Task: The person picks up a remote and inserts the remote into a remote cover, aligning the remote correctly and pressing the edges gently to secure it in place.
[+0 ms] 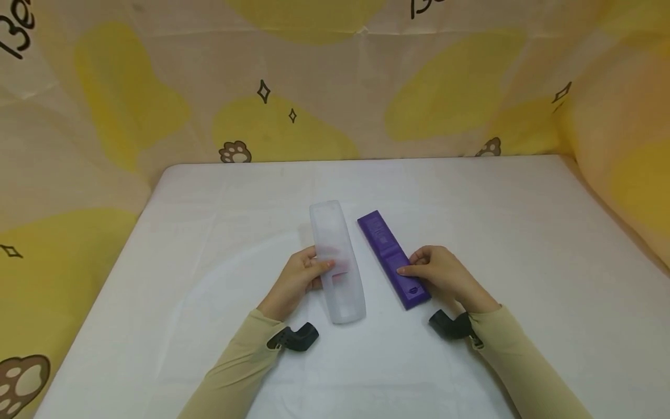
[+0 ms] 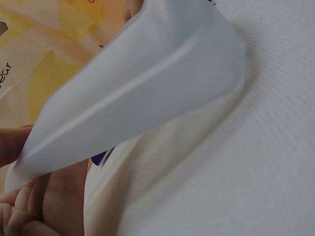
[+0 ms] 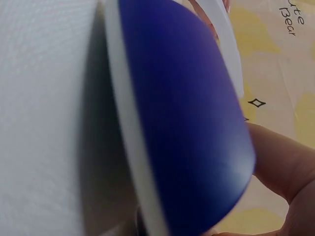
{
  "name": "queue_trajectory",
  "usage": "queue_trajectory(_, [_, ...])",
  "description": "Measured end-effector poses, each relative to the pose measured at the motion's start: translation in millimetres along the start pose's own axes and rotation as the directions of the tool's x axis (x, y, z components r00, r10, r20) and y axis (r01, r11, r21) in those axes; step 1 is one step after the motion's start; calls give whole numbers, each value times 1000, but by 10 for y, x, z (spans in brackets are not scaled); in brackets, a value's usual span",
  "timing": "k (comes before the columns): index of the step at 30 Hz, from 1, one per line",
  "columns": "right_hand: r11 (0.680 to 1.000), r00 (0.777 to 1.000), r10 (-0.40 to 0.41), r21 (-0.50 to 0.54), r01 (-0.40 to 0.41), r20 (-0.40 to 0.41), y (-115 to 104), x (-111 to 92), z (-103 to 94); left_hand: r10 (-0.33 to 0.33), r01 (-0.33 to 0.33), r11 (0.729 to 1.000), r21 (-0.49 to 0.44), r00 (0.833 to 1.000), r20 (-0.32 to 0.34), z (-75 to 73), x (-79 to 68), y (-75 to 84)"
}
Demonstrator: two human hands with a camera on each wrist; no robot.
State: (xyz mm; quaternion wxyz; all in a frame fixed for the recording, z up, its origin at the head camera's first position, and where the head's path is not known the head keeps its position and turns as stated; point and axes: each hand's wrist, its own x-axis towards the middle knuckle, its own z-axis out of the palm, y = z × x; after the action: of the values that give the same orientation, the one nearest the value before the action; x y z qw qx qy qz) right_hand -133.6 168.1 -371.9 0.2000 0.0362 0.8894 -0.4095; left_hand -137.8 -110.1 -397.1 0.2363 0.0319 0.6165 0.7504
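Observation:
In the head view my left hand (image 1: 298,276) grips a long, clear frosted plastic cover (image 1: 335,227) by its left edge, thumb on top and fingers behind. The cover stands nearly upright in that view, tilted slightly; the left wrist view shows its smooth, bent surface (image 2: 133,93) over the cloth. My right hand (image 1: 447,273) pinches a long, flat purple case (image 1: 378,233) near its lower end, thumb on its face. Raised marks run along that face. Up close in the right wrist view, the purple end (image 3: 187,113) has a white edge. The two pieces are side by side, apart.
Both pieces are over a white cloth-covered table (image 1: 225,349). A yellow and beige printed curtain (image 1: 314,75) hangs behind and along the sides. Dark camera mounts (image 1: 300,337) sit at both wrists, near the tabletop.

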Motion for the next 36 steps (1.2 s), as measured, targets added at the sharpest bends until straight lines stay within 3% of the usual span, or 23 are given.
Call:
queue_trajectory(8, [998, 1000, -13, 54, 14, -13, 4, -8, 15, 14, -14, 1000, 8, 1000, 0, 10, 0, 6])
queue_trajectory(14, [984, 999, -37, 173, 38, -8, 31, -6, 9, 18, -18, 1000, 18, 1000, -2, 15, 5, 5])
queue_trajectory(21, [952, 997, -69, 302, 58, 25, 86, 0, 9, 17, -17, 1000, 23, 1000, -3, 14, -3, 7])
queue_trajectory(28, [902, 995, -65, 430, 24, 81, 151, 27, 15, 18, -18, 999, 32, 1000, 1, 12, -8, 9])
queue_trajectory(36, [858, 986, -96, 513, 14, 134, 205, 68, 10, 20, -20, 999, 34, 1000, 5, 4, -2, 4])
